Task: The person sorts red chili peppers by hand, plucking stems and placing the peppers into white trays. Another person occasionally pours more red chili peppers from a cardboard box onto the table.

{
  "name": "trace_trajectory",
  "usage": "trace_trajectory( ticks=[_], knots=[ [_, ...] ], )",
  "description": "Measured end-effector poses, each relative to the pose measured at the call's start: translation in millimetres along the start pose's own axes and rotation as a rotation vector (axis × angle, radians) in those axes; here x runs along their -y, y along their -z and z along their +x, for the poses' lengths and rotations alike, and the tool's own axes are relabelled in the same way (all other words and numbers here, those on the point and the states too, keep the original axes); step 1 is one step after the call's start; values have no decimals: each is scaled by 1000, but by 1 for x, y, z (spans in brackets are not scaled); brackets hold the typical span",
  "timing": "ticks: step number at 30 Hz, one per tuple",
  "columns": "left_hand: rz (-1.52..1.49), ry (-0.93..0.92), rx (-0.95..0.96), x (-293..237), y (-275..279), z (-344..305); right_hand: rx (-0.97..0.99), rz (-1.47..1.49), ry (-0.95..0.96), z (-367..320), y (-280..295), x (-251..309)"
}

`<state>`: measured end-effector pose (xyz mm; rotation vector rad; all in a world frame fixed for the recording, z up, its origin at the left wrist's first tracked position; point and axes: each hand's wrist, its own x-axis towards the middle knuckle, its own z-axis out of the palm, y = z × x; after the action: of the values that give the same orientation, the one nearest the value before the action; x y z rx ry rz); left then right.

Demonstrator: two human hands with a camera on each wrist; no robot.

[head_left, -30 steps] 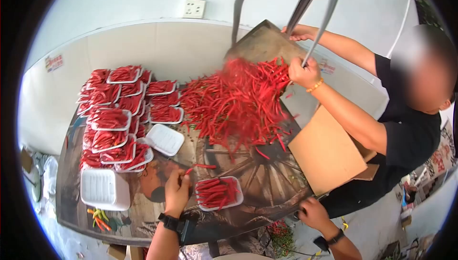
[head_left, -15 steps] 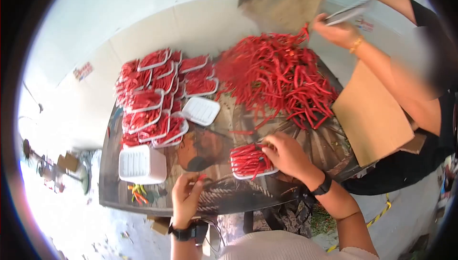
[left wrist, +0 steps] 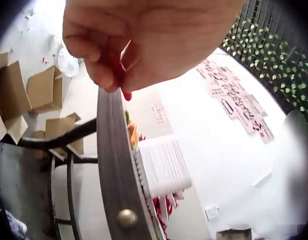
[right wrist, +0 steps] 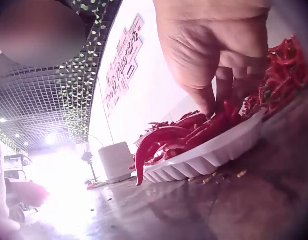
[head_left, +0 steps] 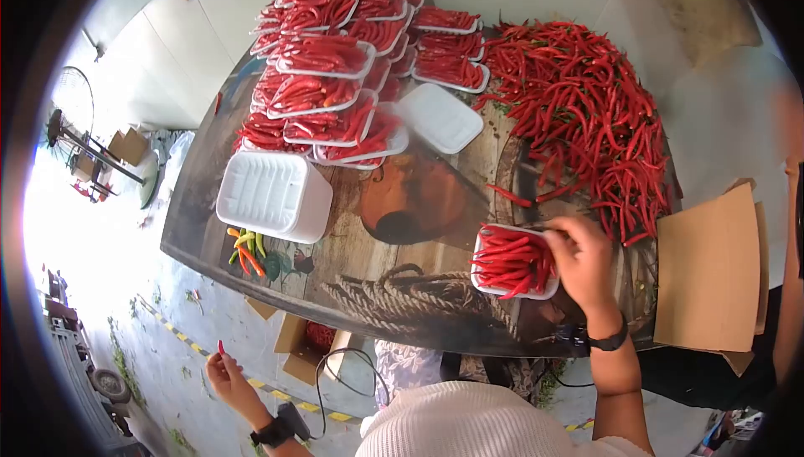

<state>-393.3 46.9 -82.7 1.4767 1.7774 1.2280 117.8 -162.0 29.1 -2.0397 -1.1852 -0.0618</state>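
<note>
Beyond the table's front left edge, my left hand (head_left: pixel 230 377) pinches a red chili pepper (left wrist: pixel 126 94), its tip poking out past the fingers. My right hand (head_left: pixel 586 260) is at the right end of a white foam tray (head_left: pixel 548 291) filled with red chili peppers (head_left: pixel 511 260). In the right wrist view, its thumb and bent fingers come down around peppers at that end of the tray. One long pepper hangs over the tray's near rim there. A big heap of loose red chilies (head_left: pixel 586 113) lies behind the tray.
Filled trays (head_left: pixel 322 92) are piled at the back left. An empty tray (head_left: pixel 442 118) lies beside them, with a stack of empty trays (head_left: pixel 276 193) nearer. Small mixed peppers (head_left: pixel 247 247) lie by the front edge. A cardboard box (head_left: pixel 708 268) stands right, near another person's arm (head_left: pixel 787 264).
My left hand has swung left, off the table, with a chili pepper. My right hand has come up to the filled tray. The other person's board has tipped out chilies and drawn back. The view has shifted.
</note>
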Motion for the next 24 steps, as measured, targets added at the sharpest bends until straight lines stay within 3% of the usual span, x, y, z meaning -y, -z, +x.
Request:
trace_trajectory(
  ticks=[1,3,5,6,9,10,11,13,15,17,19,21,23,24],
  knots=[
    [94,-110,-98,6,1,5,-26,41,-109,-3,7,5],
    [268,-116,-113,30,-3,15,3,122,-142,-11,30,9],
    [366,-154,-51,74,-9,26,178,69,-162,-23,65,13],
    [333,-42,-16,79,-16,25,335,85,-207,-30,84,14],
    [315,36,50,117,-46,27,873,69,-288,-53,123,-1],
    [304,32,73,118,-51,23,917,-28,-266,-55,124,3],
    [467,-86,285,118,-56,17,958,-124,-245,-55,122,10],
    [793,-356,693,93,-68,8,827,-157,-235,-47,108,19],
    [599,-44,1194,28,-70,4,703,-175,-220,-38,84,25],
    [290,-45,1456,-39,-66,-10,419,-41,-37,-28,59,27],
    [219,52,1639,-93,-62,-26,389,-29,48,-21,37,27],
    [143,52,1663,-144,-68,-38,358,-18,140,-17,22,23],
    [69,-223,1609,-175,-87,-52,446,-66,210,-15,12,16],
    [29,-277,1515,-187,-103,-61,422,-13,218,-16,8,12]
  ],
)
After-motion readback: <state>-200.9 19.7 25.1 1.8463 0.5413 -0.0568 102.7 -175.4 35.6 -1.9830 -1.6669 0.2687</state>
